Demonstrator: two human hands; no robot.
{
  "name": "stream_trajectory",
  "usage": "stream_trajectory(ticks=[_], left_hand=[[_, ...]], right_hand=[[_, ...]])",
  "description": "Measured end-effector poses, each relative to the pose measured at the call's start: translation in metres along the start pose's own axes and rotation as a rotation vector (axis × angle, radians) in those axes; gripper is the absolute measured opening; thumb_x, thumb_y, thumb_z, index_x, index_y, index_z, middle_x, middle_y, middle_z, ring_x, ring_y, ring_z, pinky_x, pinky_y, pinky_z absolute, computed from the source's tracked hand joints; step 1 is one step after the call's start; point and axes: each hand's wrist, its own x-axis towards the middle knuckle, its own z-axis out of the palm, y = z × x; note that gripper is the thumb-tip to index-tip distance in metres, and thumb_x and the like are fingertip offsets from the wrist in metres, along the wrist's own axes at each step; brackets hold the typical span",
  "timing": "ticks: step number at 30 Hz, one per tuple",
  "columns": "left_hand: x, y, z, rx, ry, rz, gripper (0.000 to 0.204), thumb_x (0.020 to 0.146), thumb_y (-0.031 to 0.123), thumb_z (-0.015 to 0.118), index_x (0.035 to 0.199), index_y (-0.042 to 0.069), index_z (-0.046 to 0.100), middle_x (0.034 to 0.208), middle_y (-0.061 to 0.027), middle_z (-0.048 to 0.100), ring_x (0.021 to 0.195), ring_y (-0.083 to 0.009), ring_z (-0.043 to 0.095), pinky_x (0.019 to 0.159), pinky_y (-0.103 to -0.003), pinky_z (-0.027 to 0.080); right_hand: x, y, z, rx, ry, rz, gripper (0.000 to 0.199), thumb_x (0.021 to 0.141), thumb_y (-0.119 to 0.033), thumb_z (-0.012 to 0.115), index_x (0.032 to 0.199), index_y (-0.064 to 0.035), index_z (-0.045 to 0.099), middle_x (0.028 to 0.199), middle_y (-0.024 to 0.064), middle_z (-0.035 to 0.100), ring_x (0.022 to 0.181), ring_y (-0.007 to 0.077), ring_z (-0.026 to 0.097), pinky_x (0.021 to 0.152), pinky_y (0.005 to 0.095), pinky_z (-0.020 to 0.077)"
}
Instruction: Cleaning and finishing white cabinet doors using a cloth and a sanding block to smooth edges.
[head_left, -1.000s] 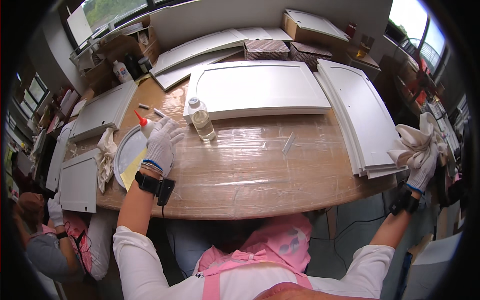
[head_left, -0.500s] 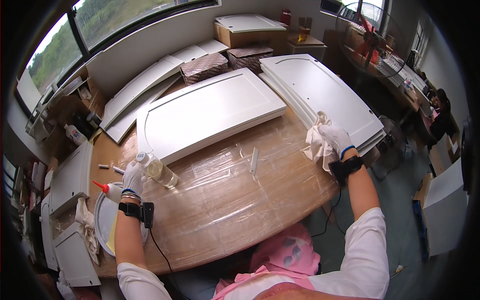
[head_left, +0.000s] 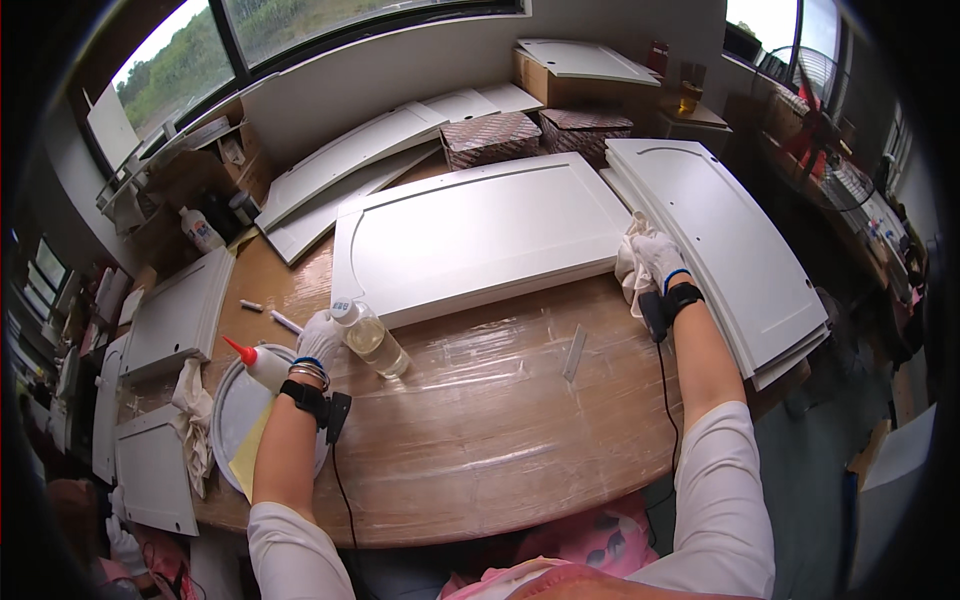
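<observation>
Left hand [head_left: 320, 338] clamped on clear bottle [head_left: 370, 340], tilted on film-wrapped surface [head_left: 480, 420] beside big white door panel [head_left: 480, 235], liquid within reach; right hand [head_left: 655, 262] closed around white rag [head_left: 630, 268] bunched against panel edge for wiping

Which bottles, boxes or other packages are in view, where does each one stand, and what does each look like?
Clear bottle: on the table, left hand on it, pale yellow liquid, white cap.
Glue bottle: beside the left wrist, white, red pointed tip.
White bottle: far left, by the cardboard boxes.
Patterned boxes: behind the white door panel, reddish-brown.
Cardboard box: far end, brown, white panel on top.
</observation>
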Motion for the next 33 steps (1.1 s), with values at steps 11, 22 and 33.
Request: stream_trajectory(ticks=[11,22,33], left_hand=[[0.022,-0.038,-0.012,-0.442,0.283,0.018,0.035,0.097,0.034,0.06,0.11,0.002,0.064,0.094,-0.0111,0.068,0.079,-0.0207,0.068,0.063,-0.031,0.058],[-0.065,0.15,-0.131,-1.175,0.337,0.315,0.031,0.097,0.018,0.058,0.108,-0.01,0.06,0.101,-0.0226,0.068,0.09,-0.0278,0.072,0.08,-0.033,0.063],[-0.272,0.149,-0.159,-1.093,0.423,0.476,0.032,0.096,0.017,0.062,0.12,0.002,0.047,0.111,-0.0112,0.062,0.103,-0.0175,0.065,0.09,-0.03,0.055]], right_hand=[[0.018,0.049,0.023,0.967,-0.181,0.051,0.025,0.09,-0.028,0.063,0.101,-0.0054,0.067,0.086,0.0071,0.066,0.074,0.022,0.065,0.063,0.0371,0.0544],[0.023,0.051,0.037,1.357,-0.235,0.117,0.028,0.097,-0.027,0.054,0.115,-0.0066,0.06,0.101,0.0117,0.067,0.085,0.0288,0.066,0.076,0.0416,0.0571],[-0.144,0.064,0.0,1.583,-0.542,0.139,0.022,0.1,-0.027,0.052,0.109,-0.0119,0.064,0.096,0.006,0.069,0.084,0.0225,0.067,0.076,0.0372,0.0572]])
